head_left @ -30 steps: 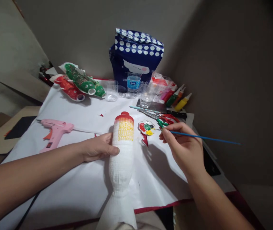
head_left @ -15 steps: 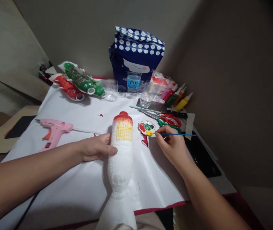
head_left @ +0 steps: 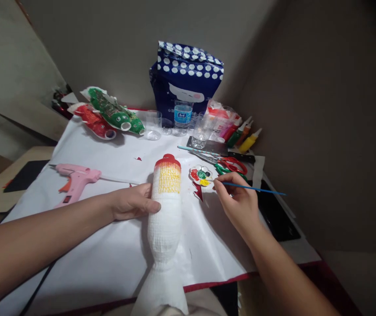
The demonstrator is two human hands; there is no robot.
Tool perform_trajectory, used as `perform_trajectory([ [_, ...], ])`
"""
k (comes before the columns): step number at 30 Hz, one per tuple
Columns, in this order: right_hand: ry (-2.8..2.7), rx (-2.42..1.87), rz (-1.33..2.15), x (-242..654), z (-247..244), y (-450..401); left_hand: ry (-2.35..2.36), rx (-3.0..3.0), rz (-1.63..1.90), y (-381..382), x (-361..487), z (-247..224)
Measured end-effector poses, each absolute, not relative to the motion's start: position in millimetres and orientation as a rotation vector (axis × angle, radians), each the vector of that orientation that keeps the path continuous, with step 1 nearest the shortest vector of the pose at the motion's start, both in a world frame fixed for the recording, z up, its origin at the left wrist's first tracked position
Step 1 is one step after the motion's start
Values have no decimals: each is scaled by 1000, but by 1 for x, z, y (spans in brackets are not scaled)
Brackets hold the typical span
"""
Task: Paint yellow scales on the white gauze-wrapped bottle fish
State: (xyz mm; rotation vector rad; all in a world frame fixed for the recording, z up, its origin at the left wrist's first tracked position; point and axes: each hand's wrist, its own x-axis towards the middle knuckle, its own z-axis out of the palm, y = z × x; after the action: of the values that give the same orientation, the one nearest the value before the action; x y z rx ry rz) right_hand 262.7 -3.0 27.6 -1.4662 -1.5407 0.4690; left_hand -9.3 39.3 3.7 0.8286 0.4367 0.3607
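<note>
My left hand [head_left: 138, 202] grips the side of a white cloth-covered fish shape [head_left: 164, 219], thumb on top. Its narrow end is red, with a yellow dabbed patch below, and its tail points toward me. Between the fingertips of my right hand [head_left: 237, 193] is a thin blue paintbrush [head_left: 257, 188], its tip at the yellow paint of a flower-shaped palette [head_left: 201, 175]. Red, green and black paint also show in the palette. A dark red scrap [head_left: 198, 192] lies just below it.
A pink glue gun [head_left: 77, 177] lies at the left. Behind are green and red fish [head_left: 109, 109], clear cups [head_left: 153, 127], a blue bag [head_left: 188, 79] and paint bottles [head_left: 249, 141]. Scissors [head_left: 234, 165], a knife [head_left: 240, 156] and a black tablet-like object [head_left: 278, 215] are at the right.
The brush has tilted, its back end now lower and farther right, while its tip stays by the yellow paint. The camera view has shifted slightly. My left hand keeps its hold.
</note>
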Motion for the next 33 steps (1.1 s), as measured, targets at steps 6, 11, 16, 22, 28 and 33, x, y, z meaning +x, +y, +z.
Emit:
perform_trajectory([
  [6,-1377,-1327,681,227,47,-38,399,793,364,39,-8,8],
  [11,-1354,-1309,750,218,40,-42,379,775,356,39,-6,12],
  [16,-1296,-1281,836,219,35,-42,374,772,357,38,-5,11],
  [22,-1333,-1256,827,216,34,-43,360,768,341,39,-4,12],
  [28,-1329,-1273,836,216,32,-42,359,776,357,38,-4,11],
  [33,-1330,-1278,819,216,32,-42,340,762,349,39,-5,9],
])
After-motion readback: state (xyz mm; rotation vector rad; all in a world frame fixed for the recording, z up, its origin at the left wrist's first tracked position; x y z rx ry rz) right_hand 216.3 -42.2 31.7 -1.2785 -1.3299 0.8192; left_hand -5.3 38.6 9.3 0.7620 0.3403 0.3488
